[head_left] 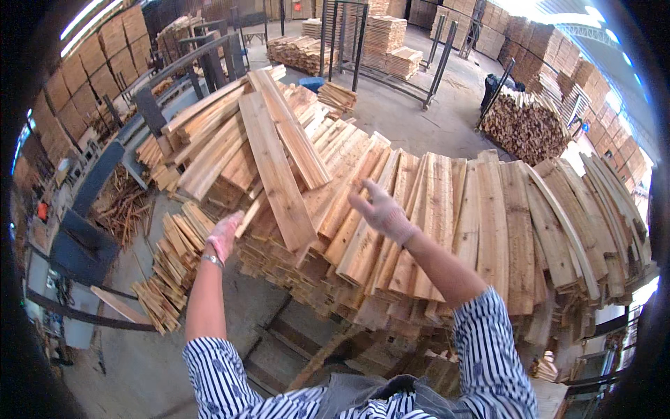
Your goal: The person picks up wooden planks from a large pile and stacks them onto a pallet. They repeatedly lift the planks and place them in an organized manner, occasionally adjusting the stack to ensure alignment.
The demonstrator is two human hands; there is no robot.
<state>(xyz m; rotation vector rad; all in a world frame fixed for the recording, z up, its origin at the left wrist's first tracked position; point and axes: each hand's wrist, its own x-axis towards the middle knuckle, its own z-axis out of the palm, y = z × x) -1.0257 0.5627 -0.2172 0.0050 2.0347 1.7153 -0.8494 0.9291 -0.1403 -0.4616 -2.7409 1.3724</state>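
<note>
My left hand (224, 235), in a pale pinkish glove, is closed on the near end of a narrow wooden board (250, 215) at the left side of a big stack of planks (436, 216). The board's far part runs under other wood and is hidden. Over the middle of the stack hovers my right hand (384, 214), gloved too, its fingers apart and nothing in them. Between the hands, a wide plank (273, 167) lies slantwise on top, with another loose plank (296, 136) beside it.
A jumbled heap of boards (216, 157) lies at the far left, beside blue-grey machinery (101, 178). Short pieces (174, 255) are piled low at the left. Black metal rack posts (359, 49) and a bundle of sticks (527, 126) stand beyond the stack.
</note>
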